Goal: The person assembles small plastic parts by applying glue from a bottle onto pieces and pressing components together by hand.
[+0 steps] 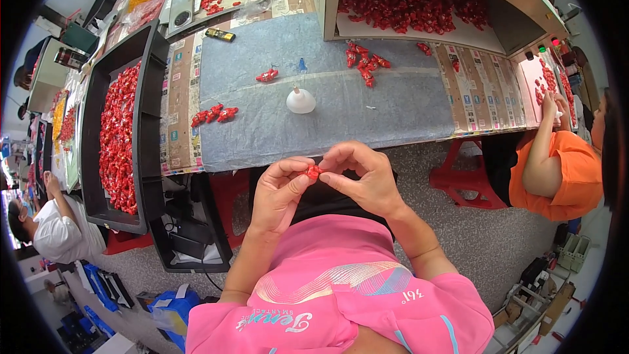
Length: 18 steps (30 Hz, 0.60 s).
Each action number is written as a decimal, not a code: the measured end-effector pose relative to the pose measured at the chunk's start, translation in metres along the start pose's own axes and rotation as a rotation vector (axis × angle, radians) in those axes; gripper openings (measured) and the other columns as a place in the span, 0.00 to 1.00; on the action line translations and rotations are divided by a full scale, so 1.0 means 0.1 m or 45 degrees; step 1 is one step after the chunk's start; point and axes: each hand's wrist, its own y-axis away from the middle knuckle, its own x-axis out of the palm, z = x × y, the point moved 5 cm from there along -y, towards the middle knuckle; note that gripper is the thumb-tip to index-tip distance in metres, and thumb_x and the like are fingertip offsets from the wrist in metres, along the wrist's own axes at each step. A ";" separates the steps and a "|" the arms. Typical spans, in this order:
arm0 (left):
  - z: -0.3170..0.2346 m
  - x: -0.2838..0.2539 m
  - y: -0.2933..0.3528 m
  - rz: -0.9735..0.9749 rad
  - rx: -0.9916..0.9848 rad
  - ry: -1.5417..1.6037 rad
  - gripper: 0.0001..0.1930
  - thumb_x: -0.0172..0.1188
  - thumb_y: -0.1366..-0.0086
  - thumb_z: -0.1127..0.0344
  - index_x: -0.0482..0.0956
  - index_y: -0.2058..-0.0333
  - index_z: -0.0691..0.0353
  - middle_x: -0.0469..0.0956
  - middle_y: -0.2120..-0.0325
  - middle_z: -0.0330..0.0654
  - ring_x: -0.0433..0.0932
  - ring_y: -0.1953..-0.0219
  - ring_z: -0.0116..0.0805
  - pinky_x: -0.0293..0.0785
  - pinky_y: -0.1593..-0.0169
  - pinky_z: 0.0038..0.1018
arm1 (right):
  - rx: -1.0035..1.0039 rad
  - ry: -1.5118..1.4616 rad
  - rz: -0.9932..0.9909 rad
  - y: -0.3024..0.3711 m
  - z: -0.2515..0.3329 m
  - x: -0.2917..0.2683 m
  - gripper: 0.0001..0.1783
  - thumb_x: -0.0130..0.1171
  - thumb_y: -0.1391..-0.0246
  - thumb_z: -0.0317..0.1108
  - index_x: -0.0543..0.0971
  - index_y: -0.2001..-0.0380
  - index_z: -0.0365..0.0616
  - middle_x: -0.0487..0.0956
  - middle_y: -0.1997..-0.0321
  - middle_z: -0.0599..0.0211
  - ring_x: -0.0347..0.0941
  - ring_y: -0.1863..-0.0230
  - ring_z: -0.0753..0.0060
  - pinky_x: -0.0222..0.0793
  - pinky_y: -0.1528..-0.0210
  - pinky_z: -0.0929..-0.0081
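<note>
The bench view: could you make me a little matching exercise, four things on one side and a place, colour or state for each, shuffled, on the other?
Things:
1. Left hand
2. White bottle
3. Large black tray
4. Co-worker's shirt at right

Descriptions:
A. Orange
B. Filled with many red pieces
C. On the blue-grey cloth
D. Holding one small red piece together with the right hand

Right pairs: 1-D, 2-C, 3-B, 4-A
</note>
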 end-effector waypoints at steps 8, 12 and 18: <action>-0.05 0.01 0.01 -0.007 0.135 -0.290 0.08 0.61 0.46 0.81 0.78 0.66 0.65 0.76 0.60 0.44 0.76 0.59 0.28 0.72 0.52 0.22 | 0.075 -0.076 0.049 0.01 -0.06 -0.04 0.12 0.63 0.52 0.22 0.75 0.63 0.36 0.79 0.66 0.65 0.77 0.64 0.79 0.74 0.60 0.81; -0.04 0.01 0.03 -0.035 0.148 -0.316 0.09 0.61 0.46 0.82 0.78 0.66 0.65 0.77 0.60 0.44 0.76 0.60 0.29 0.72 0.52 0.22 | 0.129 -0.210 0.043 0.03 -0.11 -0.03 0.11 0.62 0.52 0.22 0.75 0.63 0.35 0.79 0.66 0.65 0.77 0.63 0.79 0.74 0.60 0.82; -0.05 -0.01 0.06 -0.028 0.186 -0.411 0.10 0.61 0.48 0.83 0.78 0.66 0.65 0.76 0.59 0.46 0.76 0.59 0.31 0.73 0.51 0.25 | 0.107 -0.130 0.057 0.04 -0.10 -0.03 0.10 0.62 0.52 0.21 0.75 0.64 0.36 0.80 0.67 0.66 0.77 0.63 0.79 0.74 0.60 0.82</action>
